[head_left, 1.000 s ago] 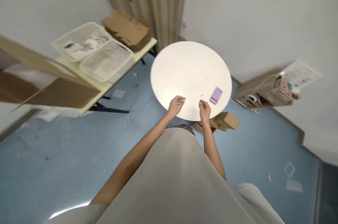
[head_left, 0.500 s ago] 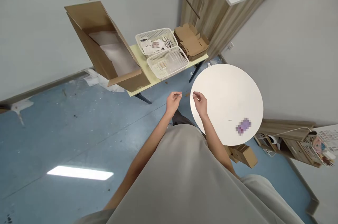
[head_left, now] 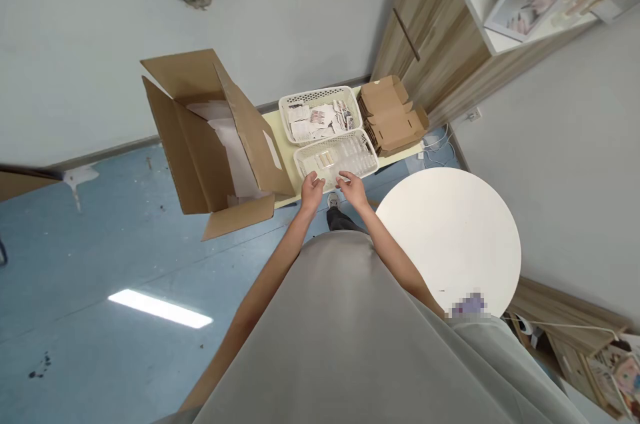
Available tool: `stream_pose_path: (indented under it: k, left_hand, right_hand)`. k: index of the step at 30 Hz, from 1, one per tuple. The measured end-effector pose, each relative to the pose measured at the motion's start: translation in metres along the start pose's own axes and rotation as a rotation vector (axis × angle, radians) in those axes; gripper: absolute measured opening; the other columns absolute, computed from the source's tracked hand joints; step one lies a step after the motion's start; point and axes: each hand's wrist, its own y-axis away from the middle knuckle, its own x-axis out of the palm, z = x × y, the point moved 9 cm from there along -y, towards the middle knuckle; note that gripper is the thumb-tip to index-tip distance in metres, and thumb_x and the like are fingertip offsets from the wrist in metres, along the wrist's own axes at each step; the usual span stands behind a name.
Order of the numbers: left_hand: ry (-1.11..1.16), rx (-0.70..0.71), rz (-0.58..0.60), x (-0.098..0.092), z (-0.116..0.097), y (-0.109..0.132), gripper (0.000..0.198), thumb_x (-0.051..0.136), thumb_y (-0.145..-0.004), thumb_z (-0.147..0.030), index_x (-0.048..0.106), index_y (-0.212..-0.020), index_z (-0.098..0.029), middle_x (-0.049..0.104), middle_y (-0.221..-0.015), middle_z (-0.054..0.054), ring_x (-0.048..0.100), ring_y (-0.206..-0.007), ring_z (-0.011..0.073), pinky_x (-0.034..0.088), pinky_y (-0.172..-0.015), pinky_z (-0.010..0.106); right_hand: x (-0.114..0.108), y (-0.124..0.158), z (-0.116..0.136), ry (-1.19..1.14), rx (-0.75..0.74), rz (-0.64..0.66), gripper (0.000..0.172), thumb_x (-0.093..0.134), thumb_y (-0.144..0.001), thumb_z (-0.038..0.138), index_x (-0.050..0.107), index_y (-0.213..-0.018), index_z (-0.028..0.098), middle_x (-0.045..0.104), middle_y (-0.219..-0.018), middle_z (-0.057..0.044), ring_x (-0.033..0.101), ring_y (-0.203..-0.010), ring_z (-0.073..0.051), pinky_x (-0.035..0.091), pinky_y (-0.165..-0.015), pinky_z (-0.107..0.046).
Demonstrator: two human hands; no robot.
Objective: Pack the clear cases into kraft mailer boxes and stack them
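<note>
My left hand (head_left: 313, 191) is raised in front of the near white plastic basket (head_left: 299, 164), its fingers bent and parted with nothing seen in them. My right hand (head_left: 353, 189) is a short way to its right, fingers also parted and apparently bare. In the near basket lie clear plastic pieces (head_left: 353, 152) and a small clear pack with pale strips (head_left: 325, 159). Behind it, a second white basket (head_left: 286, 119) holds printed cards and papers (head_left: 317, 119). Whether my fingertips touch the near basket's rim, I cannot tell.
At the left stands a large open cardboard box (head_left: 200, 164) with white sheets inside. Folded brown cartons (head_left: 393, 114) are stacked right of the baskets on a pale yellow table (head_left: 283, 144). A round white table (head_left: 450, 231) is close on my right, a wooden cabinet (head_left: 440, 17) behind.
I have come closer to the yellow table, and the round table now lies lower in view. My hands have gone from beside the round table to the near basket, fingers spreading from a pinch.
</note>
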Motion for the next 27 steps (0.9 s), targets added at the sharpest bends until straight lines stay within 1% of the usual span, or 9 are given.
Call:
stream_pose_path:
  k: [3,5,9,10,14,18,22,25,27]
  left_hand:
    - [-0.068,-0.116,-0.03,0.007,0.01,-0.034,0.072,0.072,-0.092,-0.026,0.055,-0.161,-0.014,0.047,-0.177,0.024,0.048,-0.164,0.0347,0.043,-0.13,0.046]
    - [-0.118,-0.174,-0.046,0.01,0.018,-0.053,0.075,0.07,-0.091,-0.025,0.053,-0.163,-0.014,0.045,-0.178,0.023,0.047,-0.164,0.0352,0.043,-0.13,0.047]
    - [-0.203,-0.233,-0.06,0.015,0.032,-0.076,0.075,0.071,-0.087,-0.025,0.057,-0.159,-0.014,0.054,-0.171,0.024,0.053,-0.159,0.0371,0.044,-0.128,0.049]
    - [-0.213,-0.239,-0.058,0.016,0.035,-0.079,0.073,0.072,-0.086,-0.024,0.059,-0.157,-0.015,0.058,-0.167,0.023,0.054,-0.157,0.0373,0.044,-0.126,0.049]
    - [-0.221,-0.248,-0.077,0.017,0.039,-0.085,0.068,0.073,-0.083,-0.023,0.063,-0.15,-0.017,0.068,-0.155,0.019,0.061,-0.148,0.0361,0.048,-0.12,0.044]
    - [-0.194,-0.233,-0.094,0.015,0.038,-0.089,0.06,0.071,-0.086,-0.02,0.065,-0.145,-0.018,0.071,-0.149,0.016,0.064,-0.143,0.0312,0.051,-0.116,0.039]
    - [-0.081,-0.255,-0.146,0.016,0.038,-0.089,0.053,0.075,-0.092,-0.023,0.064,-0.143,-0.018,0.075,-0.138,0.015,0.071,-0.129,0.0254,0.056,-0.108,0.038]
    - [0.056,-0.255,-0.186,0.022,0.037,-0.086,0.037,0.079,-0.091,-0.028,0.072,-0.125,-0.016,0.079,-0.117,0.013,0.076,-0.114,0.0248,0.059,-0.104,0.041]
    - [0.105,-0.23,-0.205,0.025,0.033,-0.084,0.031,0.081,-0.089,-0.029,0.075,-0.117,-0.015,0.08,-0.113,0.013,0.078,-0.108,0.0249,0.061,-0.105,0.044]
  right_hand:
    - [0.013,-0.051,0.001,0.018,0.086,0.059,0.041,0.073,-0.103,0.034,0.071,-0.14,0.015,0.082,-0.088,-0.008,0.085,-0.096,-0.025,0.067,-0.099,-0.041]
    - [0.02,-0.079,0.0,-0.036,0.15,0.075,0.035,0.074,-0.103,0.028,0.07,-0.135,0.015,0.078,-0.084,-0.005,0.084,-0.088,-0.022,0.068,-0.095,-0.038]
    - [0.039,-0.116,-0.003,-0.201,0.305,0.157,0.008,0.071,-0.103,0.013,0.066,-0.108,0.015,0.068,-0.076,0.002,0.079,-0.069,-0.016,0.067,-0.082,-0.029]
    - [0.043,-0.121,-0.003,-0.216,0.337,0.185,0.009,0.069,-0.103,0.01,0.064,-0.101,0.017,0.064,-0.072,0.003,0.077,-0.066,-0.015,0.067,-0.08,-0.027]
    - [0.054,-0.132,0.003,-0.175,0.39,0.256,0.025,0.057,-0.103,0.001,0.055,-0.087,0.02,0.055,-0.064,0.007,0.072,-0.06,-0.014,0.064,-0.074,-0.025]
    - [0.058,-0.135,0.007,-0.14,0.397,0.277,0.023,0.054,-0.102,0.0,0.056,-0.089,0.019,0.049,-0.062,0.009,0.069,-0.057,-0.014,0.065,-0.072,-0.026]
    - [0.06,-0.134,0.007,-0.198,0.398,0.295,0.016,0.057,-0.101,0.001,0.061,-0.1,0.016,0.06,-0.074,0.005,0.068,-0.059,-0.012,0.066,-0.076,-0.028]
    - [0.06,-0.132,0.007,-0.182,0.396,0.316,0.012,0.062,-0.101,0.003,0.064,-0.102,0.015,0.067,-0.08,0.002,0.068,-0.06,-0.011,0.066,-0.075,-0.027]
    - [0.062,-0.129,0.008,-0.163,0.386,0.356,0.009,0.067,-0.1,0.006,0.067,-0.098,0.015,0.068,-0.077,0.001,0.068,-0.059,-0.011,0.065,-0.07,-0.026]
